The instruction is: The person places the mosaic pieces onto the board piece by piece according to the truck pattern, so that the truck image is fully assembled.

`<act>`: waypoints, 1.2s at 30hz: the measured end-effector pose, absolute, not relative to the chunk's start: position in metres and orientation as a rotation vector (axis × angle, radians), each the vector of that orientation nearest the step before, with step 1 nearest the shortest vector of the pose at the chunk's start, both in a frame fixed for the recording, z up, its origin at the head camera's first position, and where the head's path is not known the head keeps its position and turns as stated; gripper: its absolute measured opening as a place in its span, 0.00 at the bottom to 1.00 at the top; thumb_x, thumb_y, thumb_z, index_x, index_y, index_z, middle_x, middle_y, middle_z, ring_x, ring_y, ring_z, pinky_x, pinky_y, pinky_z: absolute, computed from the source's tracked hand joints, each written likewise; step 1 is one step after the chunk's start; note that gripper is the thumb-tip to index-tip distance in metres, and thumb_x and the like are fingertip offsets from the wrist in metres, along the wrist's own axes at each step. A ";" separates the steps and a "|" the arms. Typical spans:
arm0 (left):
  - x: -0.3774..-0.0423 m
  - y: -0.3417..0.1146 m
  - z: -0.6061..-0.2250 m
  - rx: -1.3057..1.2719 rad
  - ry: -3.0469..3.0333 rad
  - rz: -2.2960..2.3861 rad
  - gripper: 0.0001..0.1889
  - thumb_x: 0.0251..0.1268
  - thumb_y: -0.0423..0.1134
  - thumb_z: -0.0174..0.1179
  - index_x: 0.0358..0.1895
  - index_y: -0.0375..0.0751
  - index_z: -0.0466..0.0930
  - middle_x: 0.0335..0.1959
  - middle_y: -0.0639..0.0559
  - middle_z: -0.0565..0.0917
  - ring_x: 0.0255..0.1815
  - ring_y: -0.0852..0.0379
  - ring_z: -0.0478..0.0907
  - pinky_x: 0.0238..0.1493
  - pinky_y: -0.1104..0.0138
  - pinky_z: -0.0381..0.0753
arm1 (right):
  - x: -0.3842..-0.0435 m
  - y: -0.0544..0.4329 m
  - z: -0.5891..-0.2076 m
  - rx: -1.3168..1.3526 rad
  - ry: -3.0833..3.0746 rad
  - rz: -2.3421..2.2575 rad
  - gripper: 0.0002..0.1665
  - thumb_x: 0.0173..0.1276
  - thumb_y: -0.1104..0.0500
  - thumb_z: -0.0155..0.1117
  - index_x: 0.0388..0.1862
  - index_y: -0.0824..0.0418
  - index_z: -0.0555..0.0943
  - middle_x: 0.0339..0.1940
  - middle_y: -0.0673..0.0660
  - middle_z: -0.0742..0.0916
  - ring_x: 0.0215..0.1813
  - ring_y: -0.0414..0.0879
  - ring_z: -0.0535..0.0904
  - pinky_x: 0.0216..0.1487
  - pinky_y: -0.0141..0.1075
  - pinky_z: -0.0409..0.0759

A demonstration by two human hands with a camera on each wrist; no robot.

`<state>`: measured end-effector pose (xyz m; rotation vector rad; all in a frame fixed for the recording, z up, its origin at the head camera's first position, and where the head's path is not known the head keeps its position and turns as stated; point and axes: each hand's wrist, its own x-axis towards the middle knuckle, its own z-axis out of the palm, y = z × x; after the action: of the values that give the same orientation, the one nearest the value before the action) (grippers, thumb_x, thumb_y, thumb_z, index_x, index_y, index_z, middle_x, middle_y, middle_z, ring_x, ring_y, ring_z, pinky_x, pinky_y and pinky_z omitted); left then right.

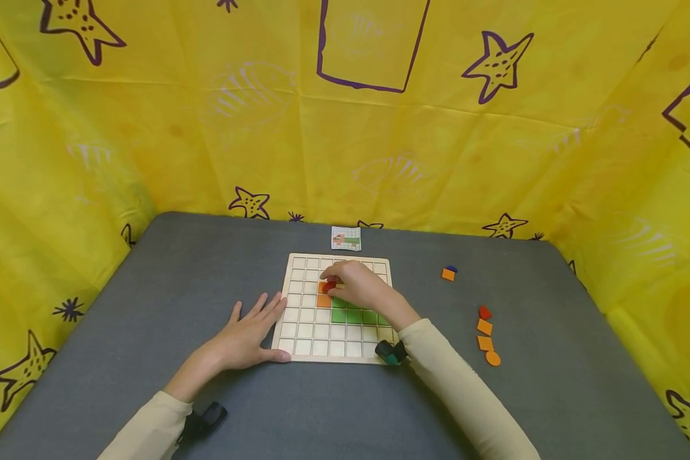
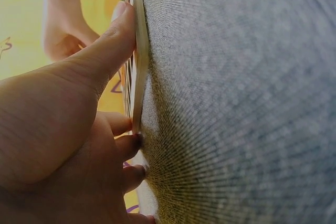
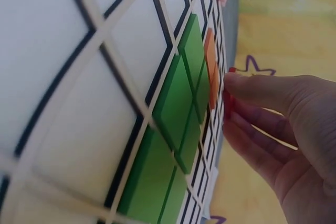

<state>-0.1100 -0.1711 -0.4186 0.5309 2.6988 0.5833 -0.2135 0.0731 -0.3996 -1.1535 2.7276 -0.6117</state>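
Note:
A wooden grid board [image 1: 305, 330] lies on the grey table, its frame raised around rows of square cells. Between thumb and fingers, my right hand [image 1: 358, 285] pinches a small red piece [image 3: 228, 98] over the upper middle of the board. Close beneath are orange squares [image 1: 324, 300], and a block of green squares [image 1: 353, 315] extends to their right, partly hidden by the hand. My left hand [image 1: 243, 340] rests with fingers spread at the board's left side. Its thumb [image 2: 119, 30] touches the near corner of the frame.
A small picture card [image 1: 345, 238] lies behind the board. Off to the right, an orange square [image 1: 448, 274] adjoins a blue piece [image 1: 451, 268]. Nearer are a red piece [image 1: 485, 312], orange squares [image 1: 485, 327] and an orange round piece [image 1: 492, 358]. Yellow patterned cloth [image 1: 345, 140] surrounds the table.

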 end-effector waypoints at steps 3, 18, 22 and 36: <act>-0.110 -0.171 -0.418 0.536 2.700 0.583 0.57 0.54 0.64 0.66 0.78 0.36 0.47 0.79 0.38 0.49 0.78 0.33 0.40 0.66 0.30 0.32 | -0.215 0.068 -0.400 -1.141 2.712 -0.624 0.17 0.65 0.61 0.70 0.52 0.63 0.84 0.42 0.53 0.88 0.44 0.44 0.82 0.50 0.35 0.79; -0.109 -0.171 -0.418 0.541 2.699 0.588 0.57 0.54 0.64 0.66 0.78 0.36 0.47 0.79 0.38 0.49 0.78 0.33 0.40 0.67 0.31 0.32 | -0.219 0.047 -0.404 -1.147 2.693 -0.602 0.17 0.65 0.61 0.70 0.53 0.62 0.84 0.45 0.53 0.88 0.45 0.42 0.81 0.53 0.32 0.78; -0.110 -0.171 -0.419 0.535 2.695 0.588 0.57 0.53 0.64 0.66 0.78 0.37 0.47 0.79 0.38 0.48 0.78 0.34 0.40 0.67 0.31 0.31 | -0.219 0.043 -0.405 -1.149 2.696 -0.587 0.17 0.64 0.62 0.70 0.53 0.61 0.84 0.44 0.52 0.88 0.44 0.42 0.81 0.52 0.31 0.77; -0.110 -0.172 -0.422 0.536 2.701 0.592 0.57 0.53 0.66 0.65 0.78 0.38 0.47 0.79 0.39 0.48 0.78 0.34 0.39 0.67 0.31 0.31 | -0.219 0.038 -0.408 -1.099 2.689 -0.575 0.14 0.65 0.62 0.70 0.50 0.58 0.86 0.44 0.50 0.88 0.43 0.40 0.79 0.53 0.30 0.76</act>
<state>-0.1098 -0.1723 -0.4217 0.5364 2.7014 0.5924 -0.2194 0.0378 -0.4081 -1.0994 2.6892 -0.5753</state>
